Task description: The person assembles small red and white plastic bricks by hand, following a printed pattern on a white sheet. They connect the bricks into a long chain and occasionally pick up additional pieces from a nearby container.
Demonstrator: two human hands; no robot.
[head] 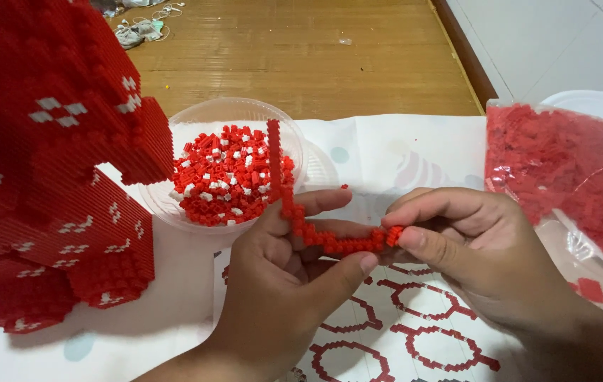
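At frame centre, left hand [280, 262] fingers grip a red brick strip [301, 219]; right hand [471, 247] fingers pinch its end.

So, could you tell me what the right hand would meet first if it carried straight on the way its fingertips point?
The right hand points left, pinching the end of the red bead strip; it would probably meet the left hand first.

Lighting: soft, even indoor light from above, fairly bright. Shadows: faint, under the hands [386, 262] and beside the red block model [47, 163]. Glare: mild sheen on the plastic bag [563, 163] and the clear bowl's rim [230, 107]. Focus: sharp centre; model slightly soft at the left edge.
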